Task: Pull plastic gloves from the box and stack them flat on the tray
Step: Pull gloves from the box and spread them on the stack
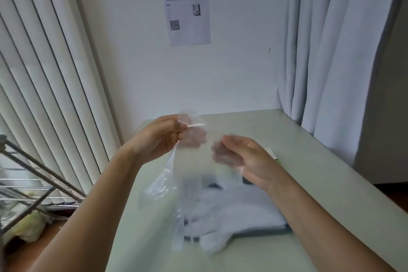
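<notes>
Item: one plastic glove, held in the air at the centre of the frame, above the table. Handling: judge it near weightless, limp and slippery, apt to cling, crease and drift. Take hold at the cuff edge with both hands, so it hangs open and can be lowered flat. Present grip: your left hand, left of centre, pinches the top of the film between thumb and fingertips. Your right hand, right of centre, is spread with fingers loosely curved and holds nothing; blur hides whether it touches the film. Appearance: clear, thin, glossy and wrinkled, hanging towards the lower centre; its finger shapes cannot be made out. Destination: dark tray, lower centre, already bearing a cloudy stack of gloves that spills over its near edge. A small white and green object behind your right hand may be the box, but it is too hidden to tell.
</notes>
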`<act>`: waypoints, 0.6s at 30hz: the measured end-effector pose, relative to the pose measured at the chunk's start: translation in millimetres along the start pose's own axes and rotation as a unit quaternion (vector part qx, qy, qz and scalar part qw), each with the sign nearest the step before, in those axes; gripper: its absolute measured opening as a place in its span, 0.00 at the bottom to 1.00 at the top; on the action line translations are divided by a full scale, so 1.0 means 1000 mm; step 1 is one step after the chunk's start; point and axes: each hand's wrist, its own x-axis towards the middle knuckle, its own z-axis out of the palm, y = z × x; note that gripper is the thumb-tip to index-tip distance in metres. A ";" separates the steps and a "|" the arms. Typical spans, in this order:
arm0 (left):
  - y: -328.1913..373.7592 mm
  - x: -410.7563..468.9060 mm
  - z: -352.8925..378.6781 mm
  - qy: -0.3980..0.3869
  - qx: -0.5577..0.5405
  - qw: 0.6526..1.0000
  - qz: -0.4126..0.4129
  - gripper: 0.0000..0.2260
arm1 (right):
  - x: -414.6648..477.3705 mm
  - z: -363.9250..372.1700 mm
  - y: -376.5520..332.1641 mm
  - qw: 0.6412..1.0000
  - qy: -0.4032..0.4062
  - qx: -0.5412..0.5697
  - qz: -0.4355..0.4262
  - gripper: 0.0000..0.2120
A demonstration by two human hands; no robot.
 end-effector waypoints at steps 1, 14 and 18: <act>-0.003 -0.002 -0.001 0.027 0.012 1.000 -0.007 0.09 | -0.004 0.004 -0.002 0.999 0.018 -0.027 -0.008 0.10; -0.098 0.020 0.014 0.130 0.281 0.935 -0.173 0.06 | -0.032 -0.038 0.028 0.877 0.228 -0.420 0.043 0.13; -0.134 0.032 0.023 0.116 0.339 0.914 -0.191 0.05 | -0.038 -0.062 0.048 0.830 0.229 -0.501 0.089 0.19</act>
